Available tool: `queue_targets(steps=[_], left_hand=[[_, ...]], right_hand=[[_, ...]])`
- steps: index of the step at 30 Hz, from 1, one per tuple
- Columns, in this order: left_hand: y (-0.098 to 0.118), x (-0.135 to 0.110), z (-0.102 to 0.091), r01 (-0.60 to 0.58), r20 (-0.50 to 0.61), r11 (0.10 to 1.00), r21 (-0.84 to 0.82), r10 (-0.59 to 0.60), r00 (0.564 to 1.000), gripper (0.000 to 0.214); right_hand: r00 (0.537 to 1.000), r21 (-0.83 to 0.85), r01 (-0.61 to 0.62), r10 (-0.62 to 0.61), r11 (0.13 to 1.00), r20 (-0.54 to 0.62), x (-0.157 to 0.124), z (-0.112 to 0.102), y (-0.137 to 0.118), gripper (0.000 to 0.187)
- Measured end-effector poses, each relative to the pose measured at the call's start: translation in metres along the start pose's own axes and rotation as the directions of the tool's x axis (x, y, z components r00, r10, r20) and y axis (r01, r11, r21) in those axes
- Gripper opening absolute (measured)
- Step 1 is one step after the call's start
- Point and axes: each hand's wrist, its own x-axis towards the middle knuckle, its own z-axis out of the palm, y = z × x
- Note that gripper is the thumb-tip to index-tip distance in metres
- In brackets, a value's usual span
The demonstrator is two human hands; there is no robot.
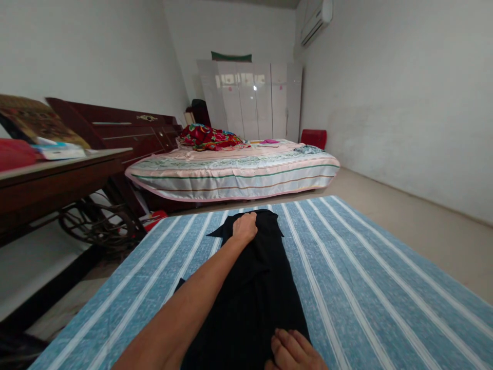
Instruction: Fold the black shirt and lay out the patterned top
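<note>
A black shirt [246, 288] lies long and narrow on the blue-and-white striped sheet [370, 288], with pointed, collar-like corners at its far end. My left hand [245, 226] is closed at that far end, its fingers pressed into the dark cloth. Low in the view, my right hand [295, 350] curls its fingers on the shirt's near right edge; the fingertips are partly hidden. Part of the shirt's left side is covered by my left forearm.
Beyond the sheet stands a bed [234, 182] with a red floral quilt [211, 137]. On the left is a sewing-machine table [65, 162] with a tissue pack [59, 150] on it. A white wardrobe [246, 103] and a red box [314, 138] stand at the back.
</note>
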Motion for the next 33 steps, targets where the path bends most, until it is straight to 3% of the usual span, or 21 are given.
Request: queue_targets(steps=[6, 9, 11, 17, 27, 33], left_hand=[[0.001, -0.005, 0.009, -0.085, 0.012, 0.996, 0.028, 0.084, 0.996, 0.026], [0.016, -0.004, 0.011, -0.185, 0.014, 0.983, 0.016, 0.185, 0.983, 0.026], [0.029, -0.001, 0.014, -0.247, 0.057, 0.969, -0.006, 0.247, 0.967, 0.022], [0.05, 0.014, 0.032, -0.28, 0.146, 0.959, -0.041, 0.283, 0.948, 0.028], [0.051, 0.042, 0.026, -0.29, 0.047, 0.957, 0.005, 0.289, 0.956, 0.026], [0.066, 0.069, 0.02, -0.434, 0.153, 0.9, 0.046, 0.423, 0.893, 0.025]], right_hand=[[0.991, 0.033, 0.104, -0.107, 0.994, 0.084, -0.012, -0.004, 0.009, 0.021], [0.948, 0.07, 0.229, -0.239, 0.971, 0.212, -0.019, -0.009, 0.017, 0.013], [0.93, 0.081, 0.25, -0.262, 0.965, 0.258, -0.021, -0.013, 0.02, 0.012], [0.946, 0.053, 0.203, -0.21, 0.978, 0.248, -0.028, -0.01, 0.012, 0.011], [0.961, 0.02, 0.16, -0.16, 0.987, 0.223, -0.029, -0.008, 0.007, 0.012], [0.926, 0.03, 0.222, -0.22, 0.975, 0.307, -0.034, -0.009, 0.008, 0.008]])
